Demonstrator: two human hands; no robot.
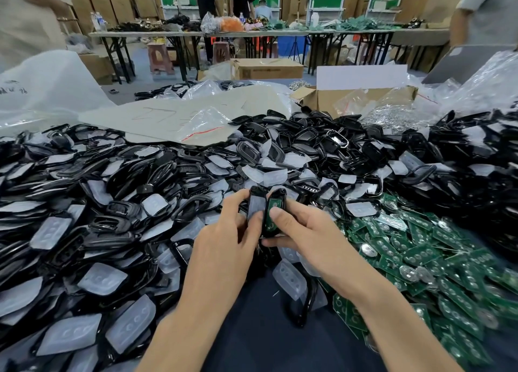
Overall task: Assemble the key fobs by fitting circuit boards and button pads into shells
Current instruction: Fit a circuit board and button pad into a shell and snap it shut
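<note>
My left hand grips a black shell half with a translucent button pad seated in it. Beside it, my right hand holds the other black shell half, which has a green circuit board inside; my right thumb presses on the board. The two halves sit side by side, touching along their inner edges, just above the dark table surface.
A big heap of black shells and translucent button pads covers the left and centre. Green circuit boards are piled at the right. An open cardboard box, plastic bags and a cardboard sheet lie behind. People stand at far tables.
</note>
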